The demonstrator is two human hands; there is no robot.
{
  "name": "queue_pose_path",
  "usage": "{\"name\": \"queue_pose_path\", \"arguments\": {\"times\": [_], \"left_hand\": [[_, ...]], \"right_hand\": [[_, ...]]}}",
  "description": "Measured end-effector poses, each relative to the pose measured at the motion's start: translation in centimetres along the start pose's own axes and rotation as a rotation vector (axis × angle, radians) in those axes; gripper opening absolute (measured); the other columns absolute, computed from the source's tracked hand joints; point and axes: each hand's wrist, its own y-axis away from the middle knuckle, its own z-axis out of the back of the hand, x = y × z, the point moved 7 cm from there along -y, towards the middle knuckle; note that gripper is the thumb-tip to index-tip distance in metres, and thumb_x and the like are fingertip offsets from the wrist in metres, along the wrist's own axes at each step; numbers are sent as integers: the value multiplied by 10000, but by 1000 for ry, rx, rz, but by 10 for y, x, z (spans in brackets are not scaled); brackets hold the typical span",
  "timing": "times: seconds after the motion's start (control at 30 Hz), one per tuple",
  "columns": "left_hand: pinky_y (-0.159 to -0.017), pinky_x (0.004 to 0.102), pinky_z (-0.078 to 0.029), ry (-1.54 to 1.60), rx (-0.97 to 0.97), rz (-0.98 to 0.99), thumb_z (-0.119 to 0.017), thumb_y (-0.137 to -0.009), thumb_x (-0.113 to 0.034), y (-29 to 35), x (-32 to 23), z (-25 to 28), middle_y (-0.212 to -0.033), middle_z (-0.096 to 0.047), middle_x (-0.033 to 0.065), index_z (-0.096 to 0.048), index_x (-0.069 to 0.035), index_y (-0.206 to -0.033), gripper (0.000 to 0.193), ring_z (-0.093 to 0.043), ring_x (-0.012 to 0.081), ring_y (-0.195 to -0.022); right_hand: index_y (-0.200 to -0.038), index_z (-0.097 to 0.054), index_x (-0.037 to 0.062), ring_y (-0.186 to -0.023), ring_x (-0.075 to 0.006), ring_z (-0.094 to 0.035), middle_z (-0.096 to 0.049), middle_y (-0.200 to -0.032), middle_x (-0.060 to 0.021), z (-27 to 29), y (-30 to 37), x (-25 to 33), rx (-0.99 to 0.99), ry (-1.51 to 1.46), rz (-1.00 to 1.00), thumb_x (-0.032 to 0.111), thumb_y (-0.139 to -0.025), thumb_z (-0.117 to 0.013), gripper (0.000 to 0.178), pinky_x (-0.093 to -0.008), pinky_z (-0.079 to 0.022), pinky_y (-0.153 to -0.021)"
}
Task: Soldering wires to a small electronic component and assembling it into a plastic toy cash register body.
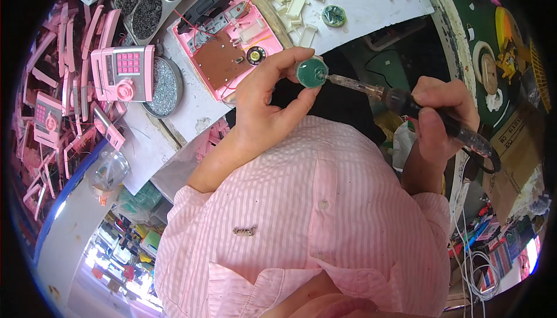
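Between the thumb and fingers of my left hand (270, 94) is a small round green disc (312, 72) with a shiny face, held up in front of my chest. My right hand (444, 115) grips the black handle of a corded soldering iron (355, 85). Its slim metal tip points left and meets the disc's right edge; whether it presses on it I cannot tell. A similar green disc (333, 15) lies on the white table top ahead. Beyond my left hand rests an opened pink casing (194, 65) with a brown board, thin wires and a small round speaker.
Many cream plastic parts (296, 7) are heaped at the far edge. To the left stand a pink keypad unit (123, 74), a round tin of small metal pieces (165, 89), a metal tray (145, 19) and piled pink parts (67, 45). A cardboard box (516, 155) sits at right.
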Motion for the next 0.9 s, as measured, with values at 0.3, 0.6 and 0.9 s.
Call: {"name": "queue_pose_path", "arguments": {"times": [0.3,0.6,0.9], "left_hand": [[-933,311,-485,-11,9,0,-703,-825,56,0,-1,1,-1122,-675,139,-529,41,-1259,468,-646,190,-1049],[-925,305,-488,-6,3,-17,-707,-820,61,0,-2,0,-1121,-678,139,-530,39,-1262,476,-650,186,-1038],[-924,298,-485,7,4,-14,-710,-818,61,0,-2,-1,-1122,-679,133,-531,36,-1266,484,-649,177,-1037]], "right_hand": [[-883,-602,-32,-586,-73,-446,-538,-683,-22,3,0,-2,-11,-15,-17,76,-827,-717,167,-226,-321,-543],[-892,-609,-42,-592,-73,-452,-541,-710,-28,4,1,-5,-18,-38,-55,67,-822,-715,167,-226,-330,-546],[-893,-609,-49,-591,-71,-452,-553,-724,-39,6,0,-5,-10,15,-20,68,-826,-709,167,-223,-327,-539]]}}
